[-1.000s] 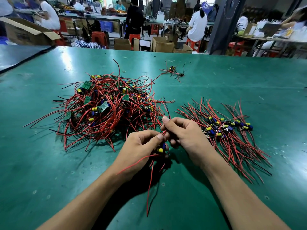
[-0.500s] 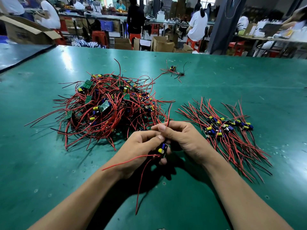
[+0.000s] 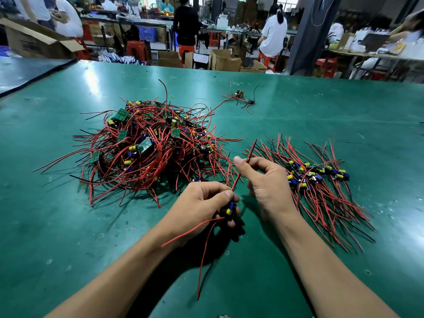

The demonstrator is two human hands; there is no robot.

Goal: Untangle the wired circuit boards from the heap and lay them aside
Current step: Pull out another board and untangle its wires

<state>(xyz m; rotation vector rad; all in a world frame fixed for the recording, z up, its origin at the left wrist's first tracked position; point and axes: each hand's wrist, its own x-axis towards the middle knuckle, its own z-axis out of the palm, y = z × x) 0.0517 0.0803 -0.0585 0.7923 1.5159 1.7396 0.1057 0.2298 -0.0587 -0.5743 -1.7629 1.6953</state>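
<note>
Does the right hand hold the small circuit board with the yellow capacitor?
No, the small circuit board with the yellow capacitor sits in the left hand; the right hand pinches only its thin red wire.

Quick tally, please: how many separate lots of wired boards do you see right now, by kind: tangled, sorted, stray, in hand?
Tangled heap: 1
Sorted pile: 1
Stray cluster, far side: 1
Held board, left hand gripping it, right hand pinching its red wire: 1
Total: 4 lots
</note>
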